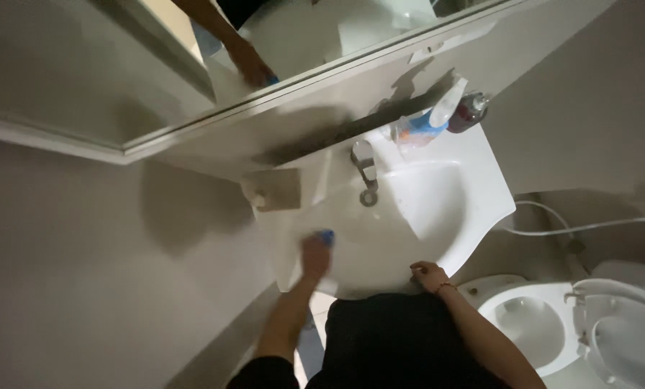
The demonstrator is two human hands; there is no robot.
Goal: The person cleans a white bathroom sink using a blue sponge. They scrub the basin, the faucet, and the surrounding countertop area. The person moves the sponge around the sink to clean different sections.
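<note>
Left hand is pressing down on a small blue cleaning pad or sponge, fingers curled over it so only the far blue tip is poking out past the fingertips. It's sitting on the left shoulder of the white ceramic washbasin, right by the rim, and the forearm is running up from the bottom of the shot almost straight toward the wall. So the pad is lying just beyond the fingers, wall-ward, with the dished bowl opening out to its right.

Right hand is resting on the near front edge of the basin, fingers loosely curled onto the rim, not holding anything as far as I'm seeing, thin red band on the wrist. It's well apart from the pad, so the left one is clearly the nearer hand.

Chrome tap is sitting at the back middle, well beyond the pad and to its right. White-and-blue spray bottle and a dark can are standing at the back right corner. White toilet with its seat up is off to the right, and the wall mirror above is reflecting a hand.
</note>
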